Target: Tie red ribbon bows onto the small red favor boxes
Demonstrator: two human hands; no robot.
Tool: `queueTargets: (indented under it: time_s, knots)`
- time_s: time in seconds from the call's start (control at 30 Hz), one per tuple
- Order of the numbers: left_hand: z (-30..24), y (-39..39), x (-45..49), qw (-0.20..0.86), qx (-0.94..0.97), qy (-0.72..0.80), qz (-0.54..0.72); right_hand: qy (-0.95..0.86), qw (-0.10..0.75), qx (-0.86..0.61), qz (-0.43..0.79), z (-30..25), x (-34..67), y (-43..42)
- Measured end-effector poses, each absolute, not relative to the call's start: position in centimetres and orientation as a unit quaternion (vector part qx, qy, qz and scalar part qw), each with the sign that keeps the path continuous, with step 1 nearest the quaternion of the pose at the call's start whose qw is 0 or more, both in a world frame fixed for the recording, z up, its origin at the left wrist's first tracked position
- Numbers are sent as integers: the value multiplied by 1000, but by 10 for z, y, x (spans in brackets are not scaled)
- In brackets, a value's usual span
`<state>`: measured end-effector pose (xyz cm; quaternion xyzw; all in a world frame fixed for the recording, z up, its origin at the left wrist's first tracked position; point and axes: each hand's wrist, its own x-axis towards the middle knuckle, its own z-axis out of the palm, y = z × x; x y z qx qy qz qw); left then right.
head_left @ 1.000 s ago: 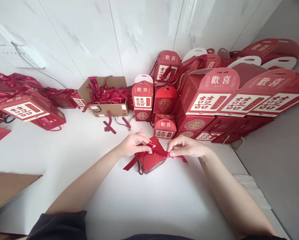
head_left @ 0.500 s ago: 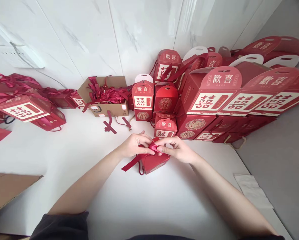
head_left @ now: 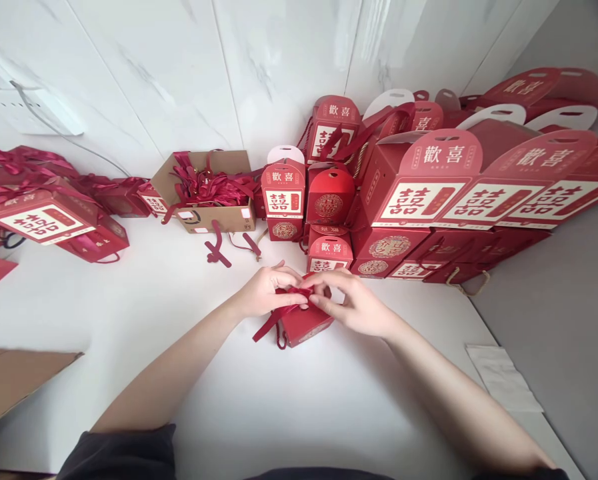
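A small red gift box lies on the white table in front of me. A red ribbon crosses its top and trails off to the lower left. My left hand pinches the ribbon at the box's top left. Meeting it from the right, my right hand has its fingertips pinched on the same ribbon. Both hands are closed on the ribbon and cover the box's top.
Stacks of red gift boxes fill the back right against the marble wall. An open cardboard carton of red ribbons stands behind, with loose ribbon pieces before it. More red boxes lie at left. A brown cardboard flap juts in lower left.
My right hand moved left from the box's right side to meet the left hand over the box. The ribbon end that stuck out to the right has been drawn in.
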<state>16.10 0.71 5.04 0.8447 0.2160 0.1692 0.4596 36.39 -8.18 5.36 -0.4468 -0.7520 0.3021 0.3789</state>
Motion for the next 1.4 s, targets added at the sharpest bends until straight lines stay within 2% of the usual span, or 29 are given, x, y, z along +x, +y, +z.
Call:
queueTargets:
  time_s: [0.13, 0.23, 0.37, 0.53, 0.87, 1.13, 1.4]
  knots:
    - [46, 6, 160, 465, 841, 216, 176, -683, 414, -507, 324, 48, 364, -78]
    - [44, 4, 160, 474, 832, 226, 181, -687, 410, -502, 329, 40, 359, -76]
    - [48, 1, 160, 477, 826, 240, 179, -677, 445, -481, 336, 35, 357, -75]
    - [52, 1, 160, 522, 801, 239, 171, -684, 443, -457, 356, 39, 363, -74]
    - [58, -1, 160, 457, 842, 234, 163, -688, 448, -471, 324, 39, 356, -76]
    - [62, -1, 158, 588, 759, 235, 154, -716, 427, -451, 319, 47, 361, -74]
    - [60, -1, 159, 619, 740, 211, 157, -692, 464, -448, 323, 34, 355, -75]
